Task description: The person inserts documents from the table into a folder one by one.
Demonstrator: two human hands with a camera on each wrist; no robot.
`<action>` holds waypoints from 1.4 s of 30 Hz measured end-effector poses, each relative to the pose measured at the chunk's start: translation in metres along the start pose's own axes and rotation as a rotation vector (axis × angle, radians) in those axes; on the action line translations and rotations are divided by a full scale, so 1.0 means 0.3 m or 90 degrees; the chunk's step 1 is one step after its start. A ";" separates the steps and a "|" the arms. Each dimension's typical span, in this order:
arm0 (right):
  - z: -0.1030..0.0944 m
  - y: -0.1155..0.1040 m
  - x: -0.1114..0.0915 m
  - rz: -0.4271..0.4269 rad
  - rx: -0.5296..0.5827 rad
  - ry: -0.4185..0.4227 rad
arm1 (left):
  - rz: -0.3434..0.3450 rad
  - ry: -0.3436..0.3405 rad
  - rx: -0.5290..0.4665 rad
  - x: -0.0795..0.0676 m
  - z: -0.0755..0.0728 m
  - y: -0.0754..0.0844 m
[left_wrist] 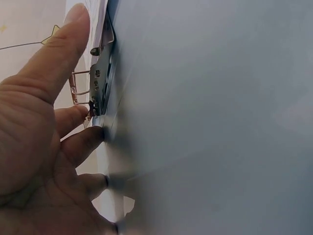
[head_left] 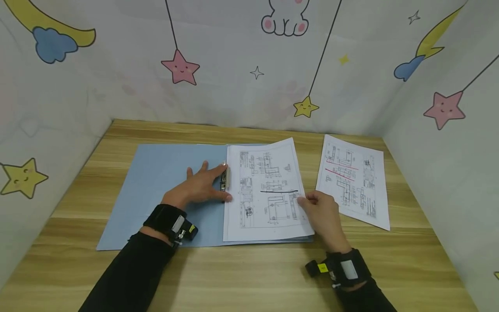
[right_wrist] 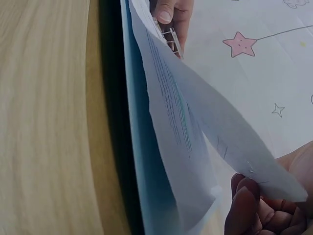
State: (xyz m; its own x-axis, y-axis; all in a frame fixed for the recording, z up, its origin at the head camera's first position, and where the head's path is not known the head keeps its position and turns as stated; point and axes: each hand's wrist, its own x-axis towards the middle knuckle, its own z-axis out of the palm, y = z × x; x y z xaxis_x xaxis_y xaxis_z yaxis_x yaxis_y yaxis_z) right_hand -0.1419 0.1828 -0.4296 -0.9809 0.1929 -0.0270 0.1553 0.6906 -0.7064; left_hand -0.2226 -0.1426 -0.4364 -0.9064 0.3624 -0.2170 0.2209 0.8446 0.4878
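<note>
A blue file folder (head_left: 156, 177) lies spread out, with a metal clip (head_left: 224, 180) along its spine. On its right half sits a stack of printed technical drawings, the top sheet (head_left: 269, 203) crossed by a black line. My left hand (head_left: 199, 186) rests at the spine, fingers spread; its thumb touches the paper's left edge and the index finger reaches the top of the clip. At the right edge, my right hand (head_left: 323, 216) pinches the top sheet between thumb and fingers. In the right wrist view this raised sheet (right_wrist: 220, 117) curves up from the pages below.
Right of the folder lies a separate drawing sheet (head_left: 352, 182) with red lines, partly behind the right hand. The wood-grain table (head_left: 241, 277) is bounded at the back and sides by white walls (head_left: 226, 99) printed with stars and clouds.
</note>
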 end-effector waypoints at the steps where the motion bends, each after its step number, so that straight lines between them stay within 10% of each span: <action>1: 0.001 -0.003 0.000 0.000 -0.001 0.000 | -0.002 0.001 0.003 0.002 0.000 0.001; 31: 0.039 -0.001 0.009 -0.001 -0.010 -0.001 | -0.009 0.013 0.018 0.005 0.005 0.007; 42: 0.043 -0.011 0.003 -0.051 -0.159 0.078 | -0.013 0.017 0.029 0.010 0.009 0.003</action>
State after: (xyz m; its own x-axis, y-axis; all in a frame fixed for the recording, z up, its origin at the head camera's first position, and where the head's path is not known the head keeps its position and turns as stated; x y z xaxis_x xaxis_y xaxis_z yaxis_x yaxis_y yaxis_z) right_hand -0.1450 0.1718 -0.4364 -0.9720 0.2028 0.1190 0.1165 0.8548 -0.5058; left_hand -0.2240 -0.1398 -0.4390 -0.9202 0.3343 -0.2035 0.2177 0.8693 0.4437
